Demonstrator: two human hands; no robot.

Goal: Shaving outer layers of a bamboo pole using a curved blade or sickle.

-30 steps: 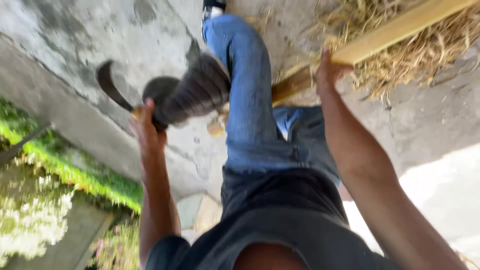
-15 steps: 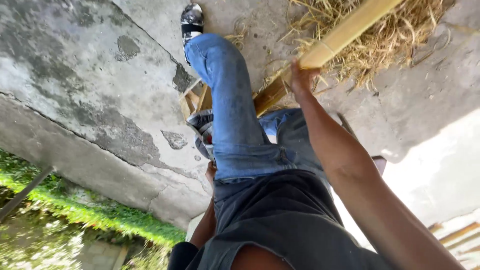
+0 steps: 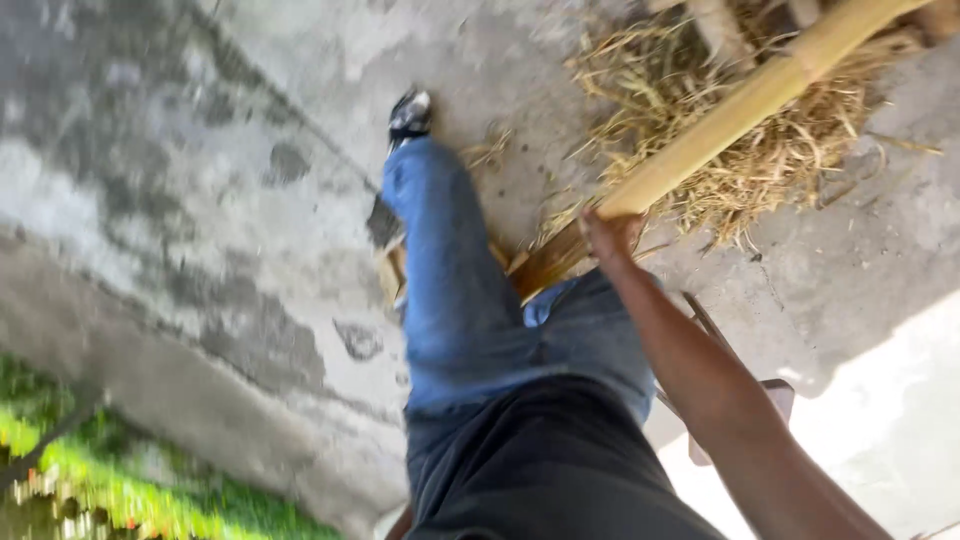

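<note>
Closest to my camera, at six o'clock, I see the dark shirt (image 3: 540,470) and, just above it, the blue denim trouser leg (image 3: 450,290) stretching up toward eleven o'clock, where a black and white shoe (image 3: 410,115) rests on the stained grey concrete floor (image 3: 200,180). From four o'clock my right arm runs up to the middle of the view, and the right hand (image 3: 612,232) is clenched around the long yellow bamboo pole (image 3: 740,115) near its lower end. The pole slants from the centre up to one o'clock, and its darker, browner lower end sits beside the knee. My left hand is out of sight below the shirt, so I cannot tell what it is doing. At four o'clock, beyond the forearm, part of a small wooden stool (image 3: 775,400) peeks out. Farther off, at one o'clock, a heap of dry yellow straw (image 3: 790,150) lies under and around the pole on the floor. Bright sunlight falls on the concrete at four o'clock. At seven o'clock, past the edge of the slab, a strip of green grass (image 3: 120,470) shows, blurred.
</note>
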